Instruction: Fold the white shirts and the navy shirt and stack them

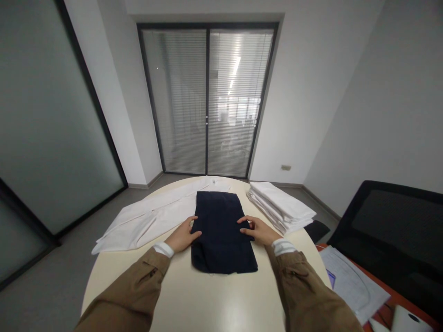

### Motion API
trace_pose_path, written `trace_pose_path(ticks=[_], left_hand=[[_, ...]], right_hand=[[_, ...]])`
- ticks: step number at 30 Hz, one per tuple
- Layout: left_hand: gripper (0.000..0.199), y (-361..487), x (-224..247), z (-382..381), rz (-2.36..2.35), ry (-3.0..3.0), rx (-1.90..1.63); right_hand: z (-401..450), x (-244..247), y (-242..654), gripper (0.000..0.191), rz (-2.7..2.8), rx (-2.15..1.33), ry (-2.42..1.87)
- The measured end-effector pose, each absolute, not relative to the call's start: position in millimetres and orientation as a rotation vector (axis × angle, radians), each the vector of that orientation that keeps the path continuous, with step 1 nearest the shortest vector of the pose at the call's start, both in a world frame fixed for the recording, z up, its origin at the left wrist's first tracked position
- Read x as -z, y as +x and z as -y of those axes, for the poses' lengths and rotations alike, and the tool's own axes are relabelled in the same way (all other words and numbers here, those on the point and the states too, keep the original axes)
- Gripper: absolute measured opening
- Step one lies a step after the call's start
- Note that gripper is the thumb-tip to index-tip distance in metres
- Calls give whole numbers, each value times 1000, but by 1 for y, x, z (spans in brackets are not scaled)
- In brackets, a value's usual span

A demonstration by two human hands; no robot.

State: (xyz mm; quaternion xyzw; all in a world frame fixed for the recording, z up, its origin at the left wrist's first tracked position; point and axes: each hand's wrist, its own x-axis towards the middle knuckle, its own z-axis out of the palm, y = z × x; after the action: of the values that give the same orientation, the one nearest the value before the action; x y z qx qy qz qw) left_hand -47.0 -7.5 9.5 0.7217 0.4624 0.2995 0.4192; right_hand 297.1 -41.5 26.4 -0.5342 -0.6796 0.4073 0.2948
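A folded navy cloth (221,235) lies flat in the middle of the round, cream-coloured table (221,299), its longer sides running away from me. My left hand (184,234) grips its left edge, with the thumb on top and some fingers hidden at the side. On the opposite edge, my right hand (258,230) holds the cloth with thumb and forefinger over the top. Beyond my left hand is a white garment (148,216), spread long and loosely folded. A stack of folded white cloths (280,207) sits beyond my right hand.
A black mesh-backed chair (398,230) stands at the right. Beside the table, an orange-red surface (398,304) carries papers (353,281) and a white device (410,320). Glass doors with blinds (207,101) are past the table's far edge.
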Motion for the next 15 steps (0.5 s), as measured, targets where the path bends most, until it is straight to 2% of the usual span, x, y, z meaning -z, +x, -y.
trace_pose_path(ticks=[6, 9, 12, 15], left_hand=[[90, -66, -30, 13, -1114, 1917, -461], [98, -67, -36, 23, -1077, 1957, -395], [96, -62, -34, 32, -1058, 1968, -493], [88, -57, -34, 38, -1047, 2016, -620]], right_hand=[[53, -45, 306, 50, 1951, -1285, -1286], [58, -51, 306, 56, 2071, -1376, -1286], [59, -51, 302, 61, 1997, -1451, -1286], [58, -48, 301, 56, 1912, -1512, -1290]])
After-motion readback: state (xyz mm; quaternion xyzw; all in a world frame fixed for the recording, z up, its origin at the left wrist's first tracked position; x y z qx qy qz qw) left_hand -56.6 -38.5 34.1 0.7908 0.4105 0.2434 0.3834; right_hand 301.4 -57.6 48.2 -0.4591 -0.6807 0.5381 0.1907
